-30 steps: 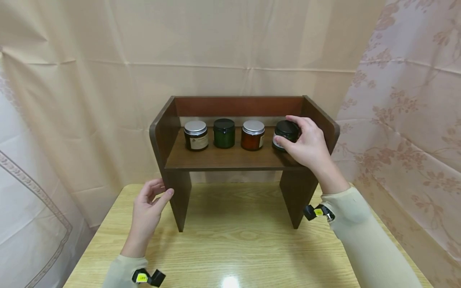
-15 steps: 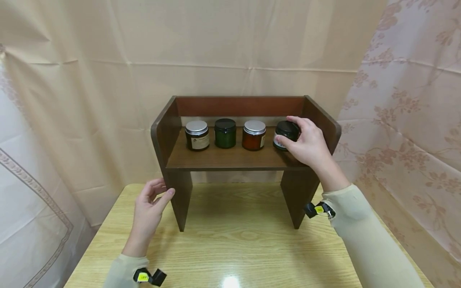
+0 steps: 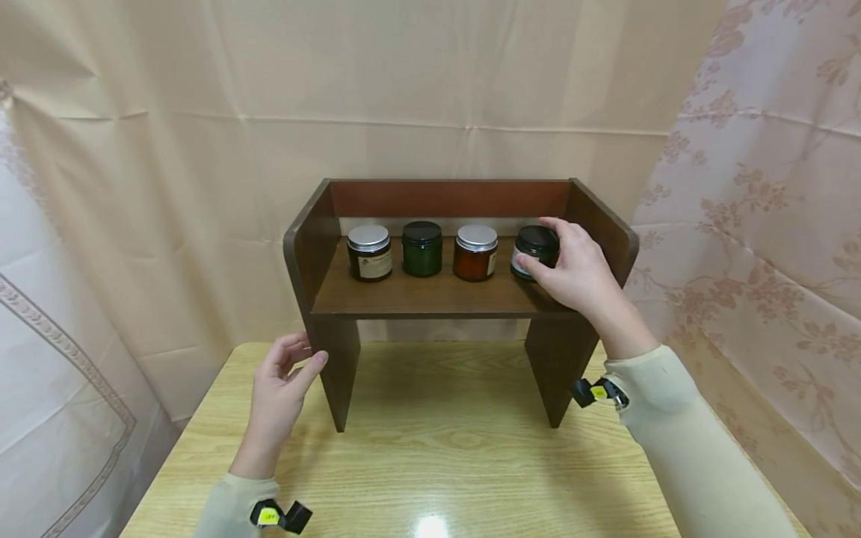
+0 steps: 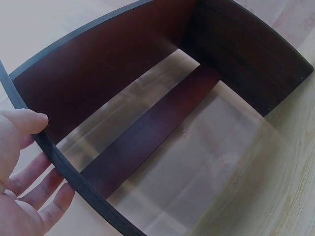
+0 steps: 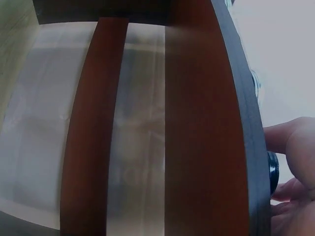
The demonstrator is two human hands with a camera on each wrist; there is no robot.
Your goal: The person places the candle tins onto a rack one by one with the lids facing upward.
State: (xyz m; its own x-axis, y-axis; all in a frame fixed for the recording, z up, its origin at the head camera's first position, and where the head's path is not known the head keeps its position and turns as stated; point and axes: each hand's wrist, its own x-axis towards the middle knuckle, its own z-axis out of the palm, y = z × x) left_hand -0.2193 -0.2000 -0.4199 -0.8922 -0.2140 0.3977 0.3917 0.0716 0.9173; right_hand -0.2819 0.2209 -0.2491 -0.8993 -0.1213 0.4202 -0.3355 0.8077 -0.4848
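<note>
My right hand (image 3: 580, 273) holds a dark jar with a black lid (image 3: 536, 246) at the right end of the shelf board. Its thumb lies against the pale label, and its fingers reach round the far side. In the right wrist view this black-lidded jar (image 5: 273, 173) is partly hidden behind the board's edge. My left hand (image 3: 279, 392) pinches the left side panel of the brown wooden shelf (image 3: 430, 297). The left wrist view shows the left thumb (image 4: 34, 120) on the panel's edge and the other fingers on its outer face.
Along the board stand a dark silver-lidded jar (image 3: 370, 255), a green black-lidded jar (image 3: 422, 251) and an amber silver-lidded jar (image 3: 475, 255). The shelf stands on a light wooden table (image 3: 444, 478). A beige curtain (image 3: 430, 90) hangs behind, with a floral cloth (image 3: 773, 224) at the right.
The head view has shifted slightly. Slightly more of the held jar's label shows beside the right thumb. The left hand keeps its hold on the side panel.
</note>
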